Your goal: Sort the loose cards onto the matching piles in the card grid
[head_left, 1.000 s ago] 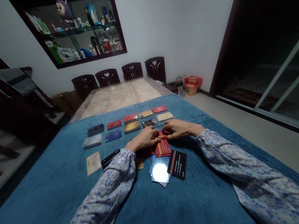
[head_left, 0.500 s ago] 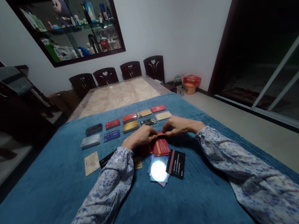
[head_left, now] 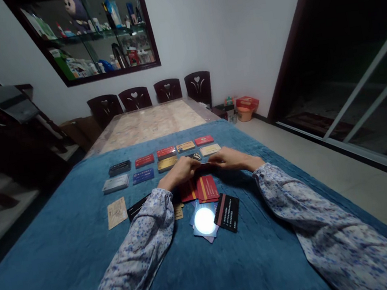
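My left hand (head_left: 183,169) and my right hand (head_left: 229,158) pinch a dark red card (head_left: 204,165) between them by its two ends. It is seen nearly edge-on, so whether it is one card or a thin stack is unclear. Just below it, red cards with a yellow stripe (head_left: 207,189) lie on the blue cloth (head_left: 267,259). Nearer me are a black card (head_left: 227,212) and pale blue cards (head_left: 202,231) under a bright glare. By my left sleeve lie yellow cards (head_left: 178,211), a partly covered black card (head_left: 136,207) and a beige card (head_left: 117,212).
Beyond my hands stand card stacks in two rows, among them a black stack (head_left: 119,168), a silver stack (head_left: 116,183), a blue stack (head_left: 143,175), a gold stack (head_left: 168,163) and a red stack (head_left: 204,140). Chairs (head_left: 135,99) line the table's far end.
Both hands have lifted slightly and moved away from me with the dark red card, exposing more of the red cards below. The view has shifted a little.
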Demonstrator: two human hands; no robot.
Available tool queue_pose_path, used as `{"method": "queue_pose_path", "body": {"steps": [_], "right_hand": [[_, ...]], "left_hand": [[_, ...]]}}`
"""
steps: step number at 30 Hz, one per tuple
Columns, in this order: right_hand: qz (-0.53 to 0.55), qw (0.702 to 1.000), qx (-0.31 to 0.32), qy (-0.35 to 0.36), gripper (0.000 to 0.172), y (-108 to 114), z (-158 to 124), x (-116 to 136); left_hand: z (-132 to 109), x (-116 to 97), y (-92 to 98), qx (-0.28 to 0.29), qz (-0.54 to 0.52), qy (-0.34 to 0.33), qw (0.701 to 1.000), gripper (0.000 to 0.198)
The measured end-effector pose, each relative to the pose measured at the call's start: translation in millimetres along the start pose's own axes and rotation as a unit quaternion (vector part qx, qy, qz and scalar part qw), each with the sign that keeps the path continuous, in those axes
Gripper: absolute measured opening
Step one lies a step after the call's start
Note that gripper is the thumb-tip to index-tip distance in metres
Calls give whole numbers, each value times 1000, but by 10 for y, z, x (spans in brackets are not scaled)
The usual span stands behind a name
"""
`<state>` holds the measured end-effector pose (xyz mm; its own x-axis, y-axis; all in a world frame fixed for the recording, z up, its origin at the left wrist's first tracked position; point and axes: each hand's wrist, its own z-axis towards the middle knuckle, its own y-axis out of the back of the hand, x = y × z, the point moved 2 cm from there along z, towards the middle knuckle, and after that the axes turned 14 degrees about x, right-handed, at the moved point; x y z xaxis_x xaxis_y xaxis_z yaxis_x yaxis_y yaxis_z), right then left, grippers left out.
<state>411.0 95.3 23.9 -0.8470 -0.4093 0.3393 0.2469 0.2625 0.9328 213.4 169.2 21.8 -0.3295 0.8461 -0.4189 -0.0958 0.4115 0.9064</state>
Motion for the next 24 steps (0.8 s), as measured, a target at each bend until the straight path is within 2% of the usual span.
{"method": "queue_pose_path", "body": {"steps": [2, 6, 10, 15, 18, 24], "right_hand": [[-22, 999, -23, -27, 24, -26, 17, 1], [-76, 991, -41, -105, 32, -61, 27, 46], [-100, 986, -45, -126, 32, -62, 20, 116], [-105, 984, -62, -129, 30, -94, 29, 130], [-101, 983, -60, -138, 36, -126, 33, 130], [-87, 984, -62, -140, 38, -161, 37, 136]], "left_hand": [[14, 23, -27, -21, 3, 3, 1000, 22], [50, 71, -91, -58, 17, -12, 998, 26], [61, 99, -138, -102, 46, -16, 994, 29], [58, 132, -204, -96, 57, 5, 994, 41], [55, 140, -239, -94, 40, 5, 995, 49], [53, 132, -265, -91, 19, 16, 996, 49]]}}
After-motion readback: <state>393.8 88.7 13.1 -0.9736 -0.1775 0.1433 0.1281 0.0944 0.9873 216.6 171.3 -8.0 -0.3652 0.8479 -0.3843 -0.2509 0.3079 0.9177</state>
